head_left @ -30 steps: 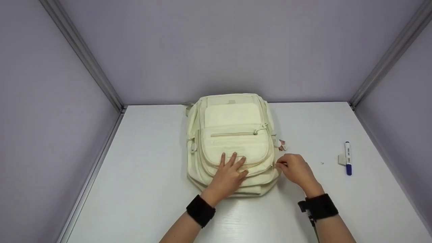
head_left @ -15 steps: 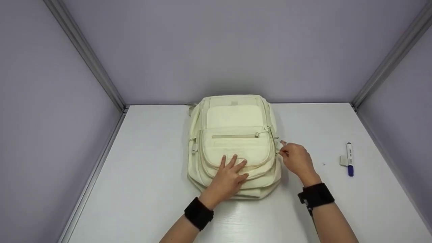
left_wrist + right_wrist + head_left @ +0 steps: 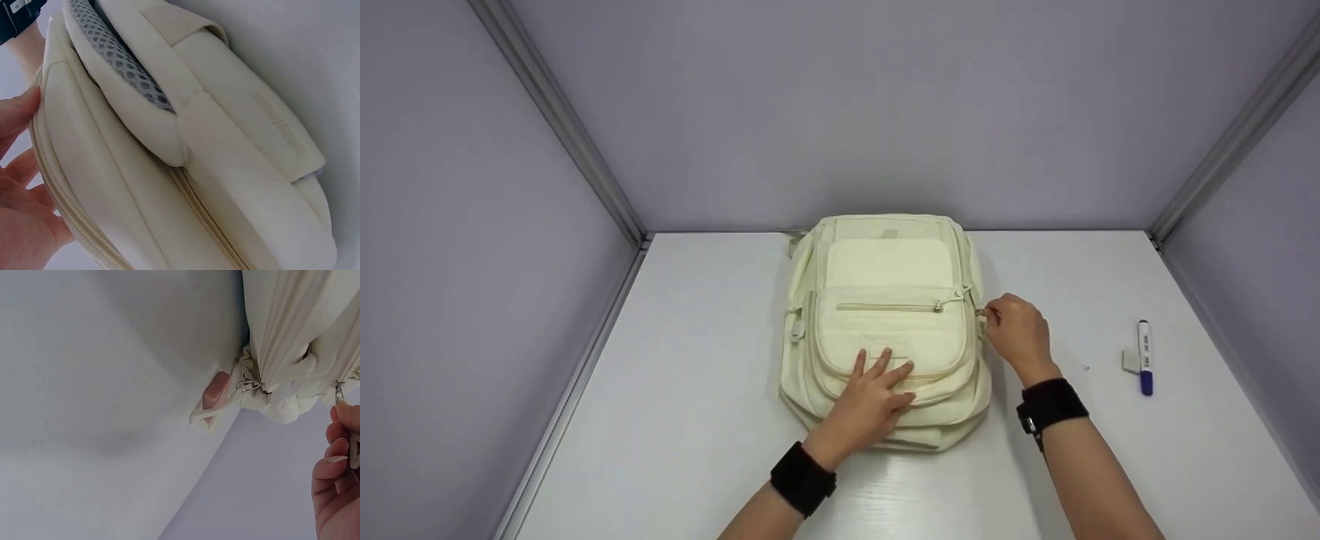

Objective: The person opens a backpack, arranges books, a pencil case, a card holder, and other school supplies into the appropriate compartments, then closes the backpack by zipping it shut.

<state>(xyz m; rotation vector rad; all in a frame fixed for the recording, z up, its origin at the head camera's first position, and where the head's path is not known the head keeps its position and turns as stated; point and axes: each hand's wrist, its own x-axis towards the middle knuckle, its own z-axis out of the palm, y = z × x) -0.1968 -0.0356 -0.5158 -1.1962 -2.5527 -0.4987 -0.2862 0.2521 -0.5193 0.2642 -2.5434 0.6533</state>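
Note:
A cream backpack (image 3: 892,262) lies front side up on the white table, its top toward the back wall. My left hand (image 3: 866,405) rests on its lower front, fingers spread. In the left wrist view the same hand (image 3: 28,202) lies against a zippered edge, with grey mesh padding (image 3: 121,59) beyond. At the bag's right side my right hand (image 3: 1020,334) pinches a metal zipper pull (image 3: 339,392) between thumb and finger. A second zipper with a pink charm (image 3: 215,391) hangs beside it in the right wrist view.
Right of the bag, a white marker with a blue cap (image 3: 1145,356) lies beside a small pale block (image 3: 1129,360). A tiny white scrap (image 3: 1085,367) sits nearer the bag. Grey walls (image 3: 885,112) enclose the table at back and sides.
My right hand has moved up along the backpack's right side, from its lower corner to about mid-height, with the zipper pull. My left hand has stayed on the bag's lower front.

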